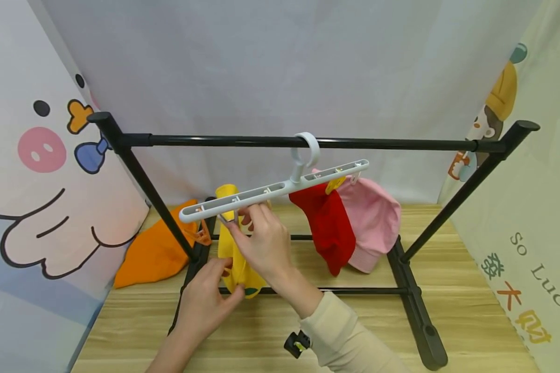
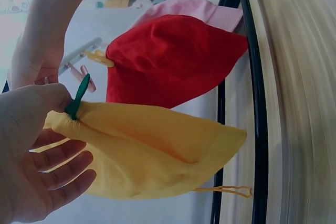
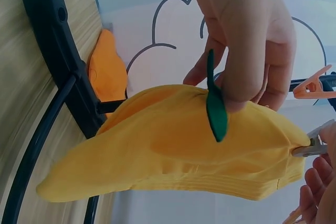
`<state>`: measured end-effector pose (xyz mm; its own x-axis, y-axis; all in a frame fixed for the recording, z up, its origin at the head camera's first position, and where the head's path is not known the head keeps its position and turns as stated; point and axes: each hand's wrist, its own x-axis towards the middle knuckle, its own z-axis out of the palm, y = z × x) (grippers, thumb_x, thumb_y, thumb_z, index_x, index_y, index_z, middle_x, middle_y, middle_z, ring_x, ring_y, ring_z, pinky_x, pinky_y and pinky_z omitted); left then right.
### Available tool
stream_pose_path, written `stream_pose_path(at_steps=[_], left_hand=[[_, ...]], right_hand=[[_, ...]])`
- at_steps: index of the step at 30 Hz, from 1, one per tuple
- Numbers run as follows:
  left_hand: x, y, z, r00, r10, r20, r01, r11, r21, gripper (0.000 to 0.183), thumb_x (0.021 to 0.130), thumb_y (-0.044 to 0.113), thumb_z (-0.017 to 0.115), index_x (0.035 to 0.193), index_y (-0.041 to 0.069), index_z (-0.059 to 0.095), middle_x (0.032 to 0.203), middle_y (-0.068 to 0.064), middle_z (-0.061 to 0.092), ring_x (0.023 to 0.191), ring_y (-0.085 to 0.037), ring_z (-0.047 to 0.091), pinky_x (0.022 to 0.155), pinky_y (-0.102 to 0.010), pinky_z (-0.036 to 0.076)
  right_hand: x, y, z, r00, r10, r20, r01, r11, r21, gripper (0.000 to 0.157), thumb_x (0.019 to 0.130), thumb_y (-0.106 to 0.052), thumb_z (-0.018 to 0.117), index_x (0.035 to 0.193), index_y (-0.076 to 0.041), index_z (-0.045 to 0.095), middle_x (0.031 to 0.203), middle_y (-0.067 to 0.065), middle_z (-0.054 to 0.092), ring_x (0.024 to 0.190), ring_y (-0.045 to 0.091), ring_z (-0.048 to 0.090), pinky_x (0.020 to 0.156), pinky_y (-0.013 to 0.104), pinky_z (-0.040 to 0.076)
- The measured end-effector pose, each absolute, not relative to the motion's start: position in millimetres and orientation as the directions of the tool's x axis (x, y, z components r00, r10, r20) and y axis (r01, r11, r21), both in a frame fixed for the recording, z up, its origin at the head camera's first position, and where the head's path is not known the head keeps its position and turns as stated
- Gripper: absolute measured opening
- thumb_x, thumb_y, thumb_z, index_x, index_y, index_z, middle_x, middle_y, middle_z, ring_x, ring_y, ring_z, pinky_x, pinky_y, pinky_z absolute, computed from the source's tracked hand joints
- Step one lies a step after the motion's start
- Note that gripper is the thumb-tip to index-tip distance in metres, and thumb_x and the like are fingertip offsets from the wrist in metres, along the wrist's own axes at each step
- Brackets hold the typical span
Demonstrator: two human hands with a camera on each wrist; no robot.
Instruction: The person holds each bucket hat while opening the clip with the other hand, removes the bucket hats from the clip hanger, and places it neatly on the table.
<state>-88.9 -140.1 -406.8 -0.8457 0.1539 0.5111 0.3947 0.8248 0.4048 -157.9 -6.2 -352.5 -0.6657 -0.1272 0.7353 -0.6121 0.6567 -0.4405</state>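
Observation:
A yellow hat [image 1: 235, 259] with a green leaf [image 3: 216, 111] hangs under the left half of a white clip hanger [image 1: 247, 200]. My left hand [image 1: 205, 300] pinches the hat's cloth beside the leaf, thumb on the near side and fingers partly behind. My right hand [image 1: 268, 241] holds a grey clip [image 3: 315, 142] just below the hanger bar; the clip's jaws bite the hat's edge. On the hanger's right half hang a red hat [image 2: 173, 61], held by a yellow clip [image 1: 335, 185], and a pink cap [image 1: 371, 223].
The hanger hooks over the top bar [image 1: 224, 141] of a black rack. An orange hat [image 1: 156, 251] is at the left, near an orange clip [image 1: 200, 233]. A small black object [image 1: 297, 344] lies on the wooden table [image 1: 476, 311]. Printed curtains stand at both sides.

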Motion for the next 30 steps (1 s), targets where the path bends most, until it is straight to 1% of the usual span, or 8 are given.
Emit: stream_pose_path(at_steps=[4,6,11,15,19,24,26,30], left_hand=[[-88.9,-140.6,-407.2,-0.857,0.132,0.498,0.375,0.823,0.427,0.041,0.066,0.012,0.069,0.105,0.007,0.059,0.091,-0.003,0.062,0.074,-0.014,0.06,0.06,-0.029,0.051],[-88.9,-140.6,-407.6,-0.861,0.116,0.495,0.36,0.826,0.434,0.039,0.066,0.01,0.067,0.104,0.007,0.059,0.091,-0.003,0.061,0.073,-0.014,0.059,0.059,-0.029,0.051],[-88.7,-140.4,-409.3,-0.868,0.061,0.493,0.317,0.832,0.455,0.028,0.067,0.008,0.066,0.095,0.008,0.06,0.083,0.0,0.059,0.068,-0.012,0.056,0.057,-0.028,0.049],[-89.1,-141.8,-411.3,-0.86,0.04,0.509,0.317,0.823,0.471,0.021,0.067,0.006,0.064,0.088,0.008,0.06,0.077,0.001,0.057,0.063,-0.01,0.052,0.054,-0.027,0.047],[-90.0,-145.5,-414.3,-0.841,0.042,0.54,0.345,0.81,0.474,0.017,0.067,0.003,0.063,0.083,0.007,0.059,0.071,0.002,0.054,0.06,-0.009,0.048,0.052,-0.024,0.044],[-90.3,-148.2,-416.2,-0.81,0.069,0.583,0.401,0.789,0.465,0.014,0.07,0.003,0.066,0.08,0.008,0.058,0.069,0.003,0.053,0.058,-0.009,0.048,0.049,-0.02,0.041],[-90.3,-148.5,-416.6,-0.8,0.087,0.594,0.425,0.78,0.459,0.015,0.071,0.005,0.069,0.079,0.009,0.057,0.069,0.003,0.052,0.057,-0.009,0.047,0.048,-0.018,0.039],[-90.1,-149.0,-417.9,-0.785,0.123,0.607,0.465,0.764,0.447,0.019,0.07,0.006,0.072,0.079,0.01,0.055,0.067,0.003,0.048,0.056,-0.008,0.045,0.048,-0.017,0.036]], right_hand=[[-156.6,-7.9,-351.8,-0.662,-0.122,0.74,-0.615,0.653,-0.442,0.024,0.08,-0.028,0.072,0.09,-0.012,0.058,0.079,-0.002,0.058,0.067,0.006,0.053,0.057,0.013,0.045],[-156.3,-8.7,-351.7,-0.659,-0.12,0.742,-0.619,0.648,-0.445,0.024,0.08,-0.028,0.072,0.09,-0.012,0.058,0.08,-0.001,0.058,0.068,0.006,0.055,0.058,0.013,0.047],[-154.5,-10.5,-352.6,-0.665,-0.124,0.736,-0.628,0.627,-0.462,0.024,0.081,-0.025,0.071,0.094,-0.01,0.059,0.087,0.0,0.062,0.073,0.008,0.06,0.063,0.015,0.049],[-152.3,-12.8,-355.4,-0.67,-0.118,0.733,-0.628,0.616,-0.475,0.024,0.081,-0.024,0.07,0.098,-0.009,0.06,0.091,0.0,0.064,0.078,0.009,0.061,0.067,0.017,0.051],[-151.0,-16.4,-357.2,-0.651,-0.103,0.752,-0.631,0.623,-0.462,0.026,0.08,-0.024,0.071,0.097,-0.008,0.061,0.087,0.001,0.064,0.077,0.012,0.062,0.066,0.018,0.051],[-150.4,-22.1,-356.1,-0.638,-0.071,0.766,-0.625,0.629,-0.462,0.027,0.078,-0.025,0.073,0.094,-0.007,0.06,0.079,0.0,0.061,0.076,0.014,0.062,0.064,0.02,0.051],[-149.9,-24.5,-355.8,-0.642,-0.059,0.764,-0.617,0.632,-0.469,0.028,0.078,-0.026,0.073,0.093,-0.008,0.06,0.078,0.0,0.059,0.075,0.013,0.062,0.064,0.02,0.05],[-148.8,-27.8,-355.6,-0.648,-0.039,0.761,-0.593,0.653,-0.472,0.027,0.077,-0.027,0.074,0.09,-0.008,0.059,0.076,0.0,0.058,0.069,0.013,0.057,0.058,0.021,0.047]])
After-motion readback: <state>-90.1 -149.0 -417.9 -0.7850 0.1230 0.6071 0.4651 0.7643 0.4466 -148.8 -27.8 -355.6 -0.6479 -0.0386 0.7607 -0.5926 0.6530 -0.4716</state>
